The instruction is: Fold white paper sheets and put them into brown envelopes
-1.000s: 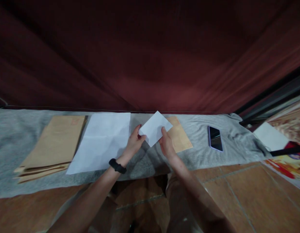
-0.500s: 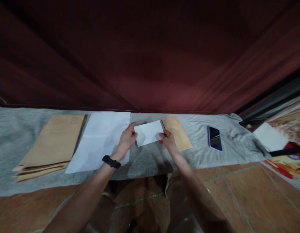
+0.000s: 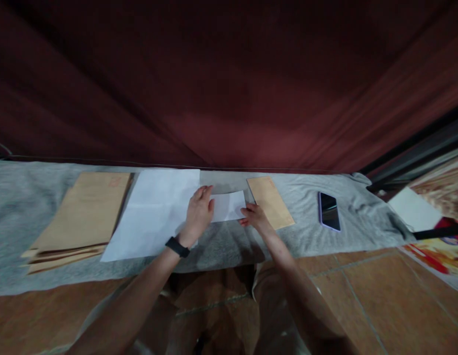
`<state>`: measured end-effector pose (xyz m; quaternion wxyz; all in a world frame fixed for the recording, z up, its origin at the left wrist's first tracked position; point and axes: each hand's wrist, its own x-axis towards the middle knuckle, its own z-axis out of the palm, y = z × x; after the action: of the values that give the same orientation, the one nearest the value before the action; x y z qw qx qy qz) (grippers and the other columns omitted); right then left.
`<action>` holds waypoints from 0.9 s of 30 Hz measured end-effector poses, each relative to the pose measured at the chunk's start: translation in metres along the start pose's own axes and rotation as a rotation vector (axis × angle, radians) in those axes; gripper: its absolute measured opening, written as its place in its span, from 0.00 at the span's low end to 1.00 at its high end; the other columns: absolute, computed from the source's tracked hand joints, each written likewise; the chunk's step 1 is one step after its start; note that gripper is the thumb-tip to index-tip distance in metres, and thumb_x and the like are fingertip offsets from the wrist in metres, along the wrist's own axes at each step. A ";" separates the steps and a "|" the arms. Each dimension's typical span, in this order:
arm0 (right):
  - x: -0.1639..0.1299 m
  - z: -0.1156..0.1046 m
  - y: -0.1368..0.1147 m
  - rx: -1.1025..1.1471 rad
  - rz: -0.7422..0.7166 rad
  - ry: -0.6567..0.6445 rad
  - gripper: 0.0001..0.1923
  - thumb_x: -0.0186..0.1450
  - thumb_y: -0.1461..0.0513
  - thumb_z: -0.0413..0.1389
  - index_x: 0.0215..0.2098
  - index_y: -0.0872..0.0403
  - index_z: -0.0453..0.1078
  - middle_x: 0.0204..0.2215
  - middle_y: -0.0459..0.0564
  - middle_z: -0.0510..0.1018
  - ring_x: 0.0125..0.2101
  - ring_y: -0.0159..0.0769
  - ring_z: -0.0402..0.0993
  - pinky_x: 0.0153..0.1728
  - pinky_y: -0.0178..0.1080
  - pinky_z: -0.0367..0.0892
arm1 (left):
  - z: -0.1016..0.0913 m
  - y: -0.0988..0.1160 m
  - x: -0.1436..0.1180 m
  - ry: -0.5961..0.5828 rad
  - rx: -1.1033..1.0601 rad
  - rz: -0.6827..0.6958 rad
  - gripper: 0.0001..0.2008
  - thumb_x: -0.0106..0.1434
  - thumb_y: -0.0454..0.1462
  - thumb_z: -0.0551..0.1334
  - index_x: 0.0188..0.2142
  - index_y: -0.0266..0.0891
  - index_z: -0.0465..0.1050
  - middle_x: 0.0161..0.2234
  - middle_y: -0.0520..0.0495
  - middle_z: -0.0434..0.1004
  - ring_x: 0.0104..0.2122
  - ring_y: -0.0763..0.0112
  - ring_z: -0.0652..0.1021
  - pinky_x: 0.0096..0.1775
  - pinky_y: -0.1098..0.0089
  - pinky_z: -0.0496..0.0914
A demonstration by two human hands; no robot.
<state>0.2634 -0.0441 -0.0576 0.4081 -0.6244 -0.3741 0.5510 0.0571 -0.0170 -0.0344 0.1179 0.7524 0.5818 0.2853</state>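
A white sheet of paper folded into a narrow strip is between my hands, low over the grey cloth. My left hand, with a black band at the wrist, covers the strip's left end, its thumb along that edge and its fingers curled. At the lower right corner, my right hand pinches the strip between thumb and fingers. Just right of that hand lies a brown envelope. A larger white sheet is spread to the left, partly under my left forearm.
A stack of brown envelopes lies at the far left. On the right, a phone in a purple case rests on the grey cloth. A dark red curtain hangs behind; tiled floor shows in front.
The folded paper has come down and tilts less. My left hand has turned and moved right over its left end; my right hand has shifted slightly lower on the corner.
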 end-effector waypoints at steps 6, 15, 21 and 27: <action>-0.003 0.000 -0.003 -0.060 -0.023 0.011 0.03 0.60 0.63 0.58 0.29 0.54 0.71 0.19 0.42 0.76 0.16 0.32 0.74 0.17 0.32 0.71 | 0.033 0.030 -0.043 -0.195 0.134 0.247 0.29 0.72 0.45 0.51 0.68 0.35 0.56 0.71 0.36 0.52 0.71 0.53 0.53 0.68 0.48 0.50; -0.007 -0.007 -0.012 -0.370 0.026 0.033 0.09 0.62 0.67 0.54 0.25 0.52 0.68 0.13 0.41 0.72 0.17 0.33 0.75 0.16 0.29 0.64 | 0.039 0.034 -0.066 -0.228 0.267 0.228 0.38 0.69 0.51 0.55 0.69 0.29 0.52 0.72 0.31 0.46 0.72 0.51 0.48 0.69 0.49 0.45; -0.013 -0.008 -0.021 -0.405 0.085 0.007 0.09 0.65 0.67 0.54 0.27 0.53 0.68 0.17 0.42 0.75 0.20 0.31 0.76 0.18 0.27 0.64 | 0.031 0.037 -0.081 -0.246 0.338 0.194 0.41 0.69 0.55 0.52 0.70 0.27 0.51 0.71 0.28 0.45 0.71 0.48 0.47 0.68 0.45 0.46; -0.014 -0.009 -0.022 -0.402 0.137 0.014 0.09 0.68 0.67 0.53 0.29 0.54 0.67 0.17 0.41 0.75 0.19 0.28 0.76 0.18 0.25 0.64 | 0.022 0.039 -0.088 -0.282 0.376 0.133 0.45 0.67 0.57 0.52 0.69 0.22 0.49 0.71 0.25 0.42 0.71 0.46 0.48 0.68 0.48 0.47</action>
<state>0.2708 -0.0493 -0.0318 0.2394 -0.7209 -0.4303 0.4877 0.0872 -0.1077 -0.0579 0.0367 0.8300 0.5519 0.0714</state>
